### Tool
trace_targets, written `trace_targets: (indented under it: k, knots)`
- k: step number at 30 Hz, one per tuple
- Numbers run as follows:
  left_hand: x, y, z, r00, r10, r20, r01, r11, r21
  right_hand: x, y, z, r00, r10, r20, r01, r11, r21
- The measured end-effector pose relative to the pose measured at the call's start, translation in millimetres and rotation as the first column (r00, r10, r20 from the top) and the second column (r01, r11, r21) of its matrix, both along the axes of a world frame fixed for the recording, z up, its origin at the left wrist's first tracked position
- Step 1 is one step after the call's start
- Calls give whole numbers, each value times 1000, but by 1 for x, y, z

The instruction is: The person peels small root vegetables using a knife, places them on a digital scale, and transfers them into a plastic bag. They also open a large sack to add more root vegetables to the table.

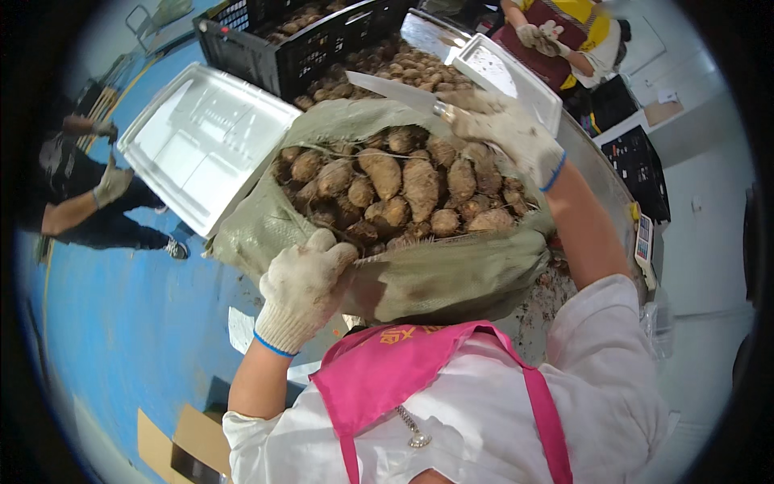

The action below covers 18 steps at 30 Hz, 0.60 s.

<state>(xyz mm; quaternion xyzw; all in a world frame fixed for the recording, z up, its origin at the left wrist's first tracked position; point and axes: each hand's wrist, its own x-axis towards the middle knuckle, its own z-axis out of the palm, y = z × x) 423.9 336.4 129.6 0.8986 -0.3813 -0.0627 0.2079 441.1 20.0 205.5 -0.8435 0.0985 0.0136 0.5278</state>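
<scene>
A large green woven plastic sack lies cut open in front of me, full of brown taro roots. My left hand, in a white knitted glove with a blue cuff, grips the sack's near rim at the left. Above the sack's far right side is my right hand, in a soiled glove of the same kind. It holds a kitchen knife by the handle, the broad blade pointing left over the sack's far edge. The handle is mostly hidden by my fingers.
White foam boxes flank the sack, one at left, one at far right. Behind are a black plastic crate and loose taros. A scale sits at right. Gloved co-workers stand at left and far right.
</scene>
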Motion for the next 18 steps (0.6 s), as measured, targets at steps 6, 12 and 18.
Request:
trace_targets:
  k: [6, 12, 18]
  knots:
    - [43, -29, 33, 989, -7, 145, 52, 950, -307, -100, -60, -8, 952, -59, -299, 104, 985, 136]
    - [131, -163, -19, 818, -119, 562, 193, 978, -73, -139, -33, -8, 916, -197, -348, 358, 793, 493]
    - [173, -231, -7, 971, -119, 205, 90, 985, 147, -138, -33, -11, 901, -297, -318, 427, 738, 523]
